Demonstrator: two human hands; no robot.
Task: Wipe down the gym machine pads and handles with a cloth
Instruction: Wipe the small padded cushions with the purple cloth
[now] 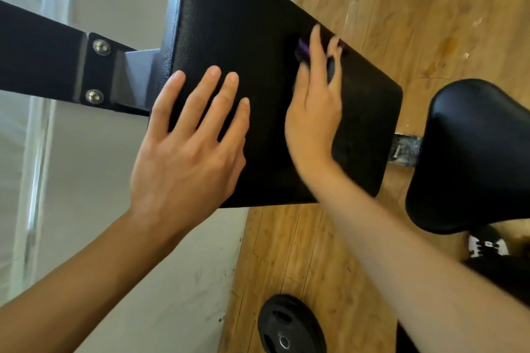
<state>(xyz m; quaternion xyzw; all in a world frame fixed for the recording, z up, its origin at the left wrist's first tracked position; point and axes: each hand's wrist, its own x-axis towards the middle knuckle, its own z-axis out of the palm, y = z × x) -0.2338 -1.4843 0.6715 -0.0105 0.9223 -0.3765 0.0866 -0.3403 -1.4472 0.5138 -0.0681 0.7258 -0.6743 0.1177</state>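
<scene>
Nearest: weight plate (289,327) flat on the wood floor (281,252), below both forearms. A shoe (487,246) shows at the right edge.

Left hand (189,146): grip spread, palm and straight fingers laid flat on the near-left part of the back pad (243,23). It holds nothing. Judged purpose: a brace, steadying the pad and the body against the wiping push.

Right hand (312,112): reaches further up the same pad. Fingers lie extended over a purple cloth (302,49) and press it onto the vinyl close to the pad's right edge. The hand and cloth are motion-blurred and the thumb is hidden, so a tuck round the cloth cannot be ruled out. Pressing with flat fingers suits a wipe — more cloth bears on the surface.

Cloth position: on the back pad, right side, under the right fingertips, only a small bunch showing.

Step in hand, as judged: wiping the back pad. No wet or dry patches can be read on the black surface, so progress is unclear.

Right of the back pad, apart from it: the seat pad (473,152), with nothing on it — likely yet to be wiped.

Furthest: dark steel frame (43,51) with two bolts (101,47), joining the pad from the left before a pale wall (100,180). No handles in view.
</scene>
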